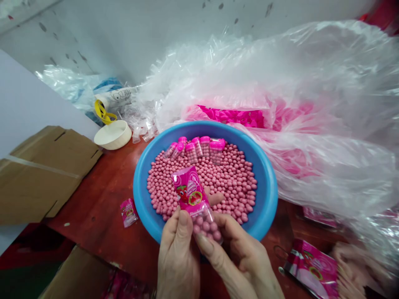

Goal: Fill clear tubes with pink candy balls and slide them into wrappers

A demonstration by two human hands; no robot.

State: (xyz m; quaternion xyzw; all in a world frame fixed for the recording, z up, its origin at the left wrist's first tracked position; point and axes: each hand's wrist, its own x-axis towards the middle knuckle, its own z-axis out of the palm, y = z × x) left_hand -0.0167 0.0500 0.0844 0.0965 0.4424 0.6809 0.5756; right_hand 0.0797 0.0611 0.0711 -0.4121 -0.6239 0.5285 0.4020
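Observation:
My left hand (178,253) and my right hand (237,253) together pinch a small clear jar (204,226) of pink candy balls, low over the basin. A pink strawberry-printed sachet (189,189) stands up from the jar, its lower end around the jar's top. A blue plastic basin (263,174) lies just beyond my hands, filled with loose pink candy balls (227,182). Several clear jars with bright pink caps (199,150) lean at its far side. One fingertip of my right hand rests near the balls.
A large clear plastic bag (314,83) holds bright pink caps behind the basin. The red tabletop (93,207) carries a pink sachet (129,212), cardboard (43,174), and a white bowl (112,134). Another person's blurred hand (352,270) lies beside more sachets (311,265) at right.

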